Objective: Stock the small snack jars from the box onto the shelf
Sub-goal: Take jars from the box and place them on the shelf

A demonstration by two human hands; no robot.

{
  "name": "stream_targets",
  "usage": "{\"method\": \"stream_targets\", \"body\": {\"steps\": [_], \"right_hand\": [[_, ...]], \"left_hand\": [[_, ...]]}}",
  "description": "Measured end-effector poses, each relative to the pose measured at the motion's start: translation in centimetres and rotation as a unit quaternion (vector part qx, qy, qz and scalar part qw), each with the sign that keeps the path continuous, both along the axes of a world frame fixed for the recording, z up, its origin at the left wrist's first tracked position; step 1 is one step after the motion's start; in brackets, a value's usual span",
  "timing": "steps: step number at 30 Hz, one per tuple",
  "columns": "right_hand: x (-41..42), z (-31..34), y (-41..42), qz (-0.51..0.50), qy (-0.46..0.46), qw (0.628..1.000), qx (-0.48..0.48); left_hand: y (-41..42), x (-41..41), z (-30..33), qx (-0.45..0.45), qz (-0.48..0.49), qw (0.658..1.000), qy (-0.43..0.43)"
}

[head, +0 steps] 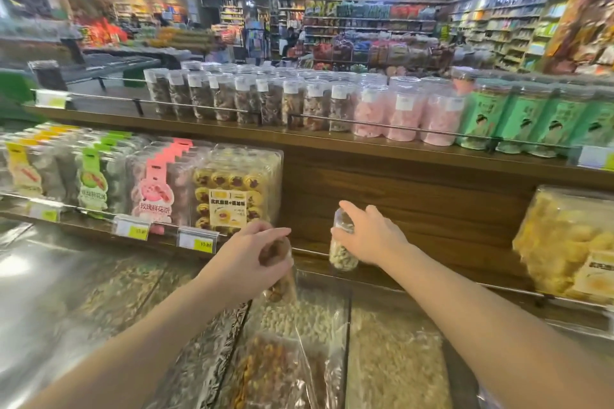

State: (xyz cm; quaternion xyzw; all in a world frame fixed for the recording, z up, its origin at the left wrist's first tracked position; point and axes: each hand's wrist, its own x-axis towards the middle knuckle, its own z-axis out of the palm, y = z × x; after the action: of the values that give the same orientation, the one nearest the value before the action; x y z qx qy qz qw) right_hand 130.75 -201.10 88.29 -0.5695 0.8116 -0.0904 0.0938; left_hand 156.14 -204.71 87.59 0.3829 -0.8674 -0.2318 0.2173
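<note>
My left hand grips a small clear snack jar of brown nuts, tilted, its lower end showing below my palm. My right hand grips a second small clear jar filled with pale nuts, held upright in front of the dark wooden shelf front. Both jars hang in the air above the bulk bins. The top wooden shelf carries rows of clear jars of mixed nuts behind a metal rail. No box is in view.
Pink-filled jars and green canisters stand right of the nut jars. Boxed pastries fill the lower left shelf; yellow snack packs sit lower right. Covered bulk nut bins lie beneath my arms.
</note>
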Motion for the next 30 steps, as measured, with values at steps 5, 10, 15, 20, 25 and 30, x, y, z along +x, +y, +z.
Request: {"method": "stream_targets", "body": {"steps": [5,10,15,20,25,30], "right_hand": [[-0.5,-0.9,-9.1,0.017,0.034,0.999,0.015],[0.0,-2.9,-17.6,0.014,0.031,0.999,0.036],[-0.3,-5.4,-22.9,-0.037,-0.025,0.999,0.029],[-0.3,-7.7,-24.4,-0.084,-0.039,0.996,0.009],[-0.5,-7.8,-24.6,-0.096,-0.065,0.993,0.02],[-1.5,-6.1,-20.2,-0.071,-0.044,0.996,0.013]], "left_hand": [[-3.9,-1.5,0.2,-0.01,-0.007,1.0,0.006],[-7.3,-1.8,0.2,-0.005,-0.02,1.0,0.018],[-9.5,-1.7,0.0,-0.005,-0.042,0.999,0.02],[-10.8,-1.6,-0.2,-0.003,-0.051,0.999,0.012],[-11.3,-2.1,-0.6,-0.006,-0.061,0.998,0.004],[-11.9,-3.9,-0.6,-0.014,-0.077,0.997,-0.017]]}}
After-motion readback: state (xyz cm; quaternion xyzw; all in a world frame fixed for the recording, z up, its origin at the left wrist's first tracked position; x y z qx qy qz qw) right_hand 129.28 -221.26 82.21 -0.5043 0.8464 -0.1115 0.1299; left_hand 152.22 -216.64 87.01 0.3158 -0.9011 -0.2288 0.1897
